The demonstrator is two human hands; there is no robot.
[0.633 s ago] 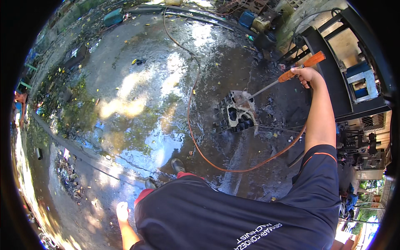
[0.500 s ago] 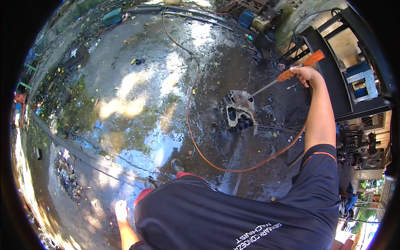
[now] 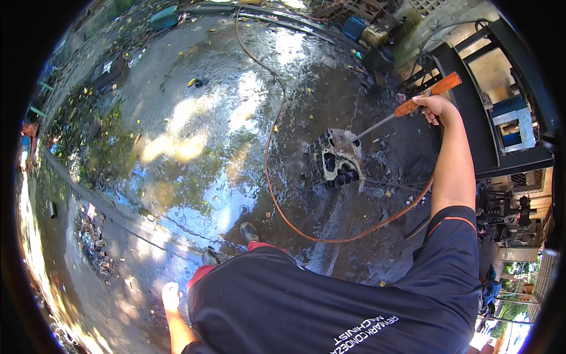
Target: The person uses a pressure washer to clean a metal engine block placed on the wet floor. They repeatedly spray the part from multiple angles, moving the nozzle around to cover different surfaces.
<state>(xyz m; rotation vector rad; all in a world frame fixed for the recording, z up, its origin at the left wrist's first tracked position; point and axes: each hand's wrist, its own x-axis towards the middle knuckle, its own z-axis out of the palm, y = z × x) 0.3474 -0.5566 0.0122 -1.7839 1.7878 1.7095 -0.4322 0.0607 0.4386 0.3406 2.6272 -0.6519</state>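
Right hand (image 3: 435, 106) fingers wrapped round orange-handled spray lance (image 3: 413, 106), blocky metal engine part (image 3: 335, 160), left hand (image 3: 170, 296) fingers loosely curled, empty

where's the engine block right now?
In the head view, the engine block sits on the wet concrete ground right of centre, beside the orange hose, under the wand tip held by the right hand.

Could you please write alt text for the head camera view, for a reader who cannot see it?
Seen from above, a person's right hand grips an orange-handled spray wand aimed at a grimy engine part on wet concrete ground. An orange hose curves past it. The left hand hangs empty by their dark shirt.
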